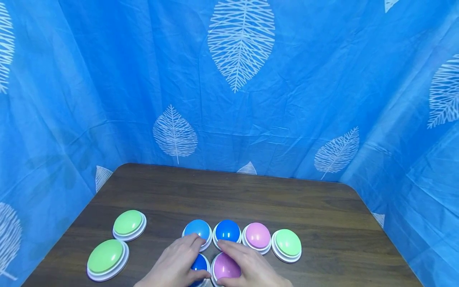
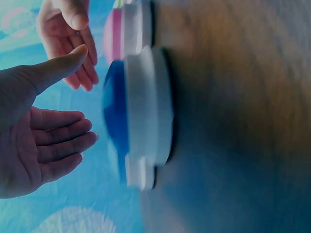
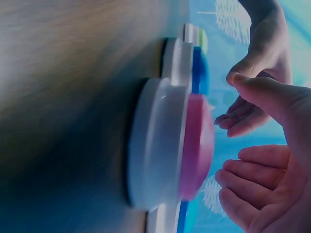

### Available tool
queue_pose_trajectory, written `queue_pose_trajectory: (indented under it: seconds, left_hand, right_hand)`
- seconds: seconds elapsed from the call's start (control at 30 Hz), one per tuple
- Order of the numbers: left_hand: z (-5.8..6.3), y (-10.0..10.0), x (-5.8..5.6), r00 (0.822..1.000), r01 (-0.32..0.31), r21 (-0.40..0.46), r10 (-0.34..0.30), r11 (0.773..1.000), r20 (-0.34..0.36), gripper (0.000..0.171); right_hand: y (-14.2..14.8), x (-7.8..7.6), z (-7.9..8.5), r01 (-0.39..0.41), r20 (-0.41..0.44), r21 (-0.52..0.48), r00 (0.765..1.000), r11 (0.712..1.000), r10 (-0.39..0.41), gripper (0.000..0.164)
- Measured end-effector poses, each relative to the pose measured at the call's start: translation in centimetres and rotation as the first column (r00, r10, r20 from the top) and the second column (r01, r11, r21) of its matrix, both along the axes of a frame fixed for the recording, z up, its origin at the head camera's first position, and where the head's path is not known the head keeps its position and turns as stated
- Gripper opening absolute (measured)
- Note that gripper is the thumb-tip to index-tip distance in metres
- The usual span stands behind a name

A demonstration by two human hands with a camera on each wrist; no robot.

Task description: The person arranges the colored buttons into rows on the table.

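My left hand (image 1: 178, 261) hovers over the front dark blue push button (image 1: 201, 265), fingers stretched and thumb spread. In the left wrist view a gap shows between that hand and the blue dome (image 2: 115, 111) on its white base. Beside it, my right hand (image 1: 249, 265) hangs over the front pink-purple push button (image 1: 226, 266), fingers nearly straight. The right wrist view shows this pink dome (image 3: 198, 145) apart from the fingers. Behind the hands, a light blue button (image 1: 198, 228), a dark blue button (image 1: 228, 230) and a pink button (image 1: 258, 235) stand in a row.
A green button (image 1: 288, 242) ends the row on the right. Two more green buttons, a farther one (image 1: 128, 222) and a nearer one (image 1: 105, 256), lie at the left of the dark wooden table (image 1: 229, 191). Blue leaf-print cloth (image 1: 297, 79) hangs around the table.
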State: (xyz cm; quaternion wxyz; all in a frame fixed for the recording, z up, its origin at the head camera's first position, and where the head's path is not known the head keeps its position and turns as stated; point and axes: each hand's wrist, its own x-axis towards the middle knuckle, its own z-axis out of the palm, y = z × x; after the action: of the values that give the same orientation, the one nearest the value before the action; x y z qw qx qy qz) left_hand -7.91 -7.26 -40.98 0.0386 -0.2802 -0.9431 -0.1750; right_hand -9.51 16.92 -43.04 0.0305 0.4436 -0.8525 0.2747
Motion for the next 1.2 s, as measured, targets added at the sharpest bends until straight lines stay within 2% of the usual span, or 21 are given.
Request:
queue_pose_trajectory:
  seconds: [0.17,0.37,0.47,0.57,0.8,1.0,1.1,1.2]
  left_hand:
    - [1.2,-2.1,0.3,0.995,-0.092,0.004,0.092,0.996,0.031,0.068]
    - [2.0,-4.6,0.6,0.967,-0.248,-0.005,0.248,0.969,0.061,0.070]
    - [2.0,-5.9,0.9,0.955,-0.294,-0.025,0.294,0.956,0.024,0.071]
    - [1.8,-7.3,1.1,0.949,-0.314,-0.078,0.314,0.946,-0.004,0.076]
    - [1.2,-11.1,1.4,0.937,-0.338,-0.220,0.350,0.915,0.017,0.091]
    - [0.7,-13.6,1.8,0.914,-0.380,-0.250,0.404,0.890,0.049,0.096]
    - [0.4,-14.9,2.2,0.906,-0.400,-0.237,0.421,0.885,0.042,0.096]
    - [0.2,-15.9,2.5,0.888,-0.422,-0.250,0.453,0.872,0.080,0.100]
  right_hand:
    - [-2.0,-0.3,1.0,-0.035,0.063,0.005,0.997,0.999,0.034,0.070]
    - [-5.1,-0.8,2.1,-0.035,-0.012,0.068,0.999,0.997,0.035,0.071]
    - [-6.9,-0.9,2.7,-0.022,-0.029,0.108,0.999,0.994,0.025,0.071]
    - [-8.6,-1.1,3.1,-0.008,-0.055,0.151,0.998,0.988,0.016,0.071]
    - [-12.3,-1.6,3.7,-0.012,-0.203,0.206,0.978,0.978,0.055,0.072]
    - [-14.8,-1.7,4.2,-0.014,-0.306,0.268,0.947,0.963,0.099,0.073]
    - [-16.1,-1.5,4.1,0.002,-0.354,0.313,0.928,0.950,0.114,0.074]
    - [-17.2,-1.3,4.0,0.009,-0.362,0.361,0.923,0.933,0.131,0.076]
